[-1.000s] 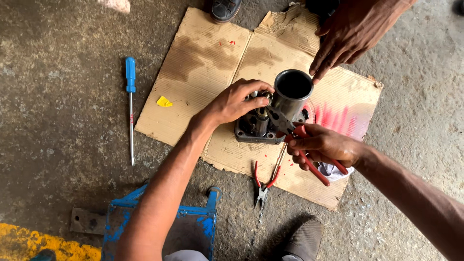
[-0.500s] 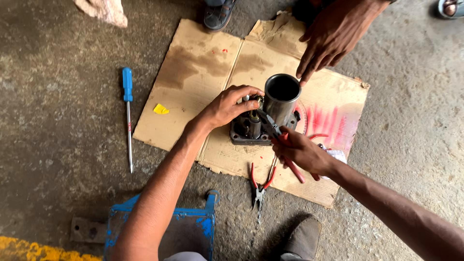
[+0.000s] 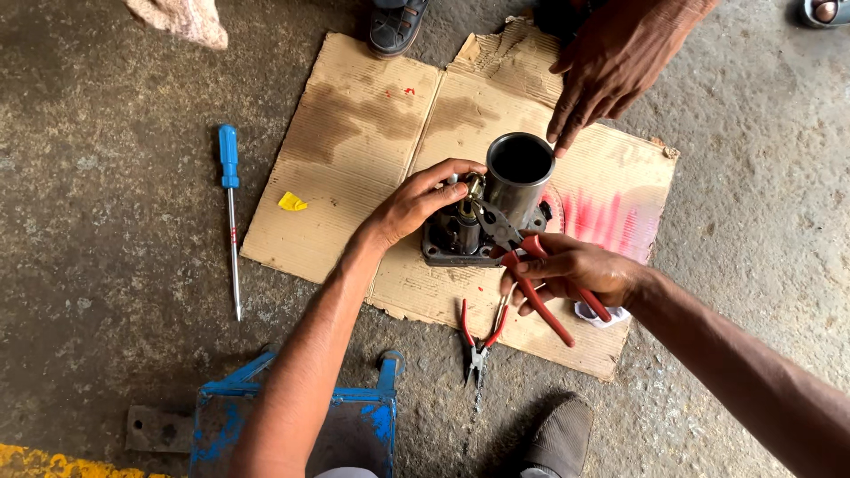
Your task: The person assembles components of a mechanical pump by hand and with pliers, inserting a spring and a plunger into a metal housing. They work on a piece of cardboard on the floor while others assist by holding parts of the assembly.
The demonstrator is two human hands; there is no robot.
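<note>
Near the middle of the frame a dark metal part (image 3: 482,226), one square base carrying one upright open cylinder, stands on a flattened sheet of cardboard (image 3: 354,133) laid on the concrete floor (image 3: 106,265). The left hand (image 3: 421,204) rests on the base with its fingers curled around a small brass fitting just left of the cylinder. The right hand (image 3: 575,270) is closed around the red handles of one pair of pliers (image 3: 522,257), whose dark nose reaches into the base beside the fitting. A second pair of red-handled pliers (image 3: 480,341) lies untouched on the cardboard's lower edge. One blue-handled screwdriver (image 3: 231,212) lies on the floor at left. One other person's hand (image 3: 611,66) reaches down from the upper right, fingertips at the cylinder's rim. A blue metal frame (image 3: 292,416) sits at lower left.
</note>
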